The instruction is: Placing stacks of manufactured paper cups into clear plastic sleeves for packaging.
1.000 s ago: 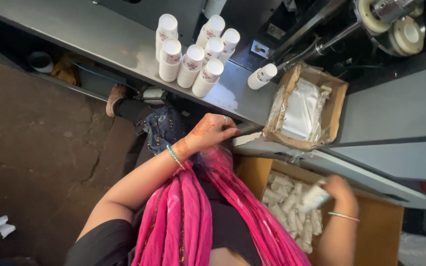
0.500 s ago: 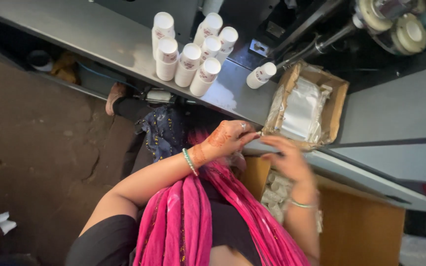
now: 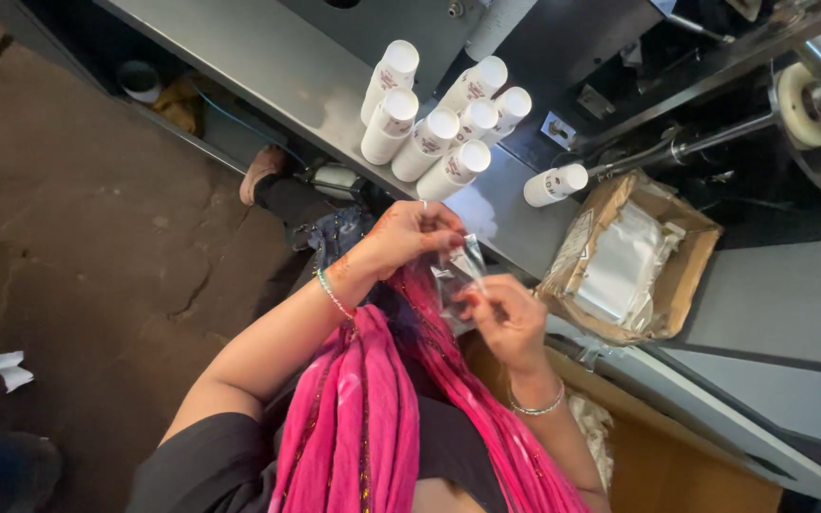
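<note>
Clear plastic pouch (image 3: 456, 271) sits pinched between your left hand (image 3: 409, 237) and right hand (image 3: 505, 318), above the steel bench edge (image 3: 268, 81). Slick film could slip from your fingertips; white bottles (image 3: 434, 114) stand close enough to topple.

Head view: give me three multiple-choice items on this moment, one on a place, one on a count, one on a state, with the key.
1. Where is the cardboard box?
A. on the floor
B. on the metal bench, right of the bottles
C. in the person's lap

2. How many white bottles stand on the bench?
A. three
B. five
C. eight

3. What holds the clear plastic bag?
A. both hands
B. left hand only
C. nothing

Key: 1 B, the box sits at the bench edge; 2 C, seven clustered and one apart; 3 A, left hand and right hand both pinch it.
</note>
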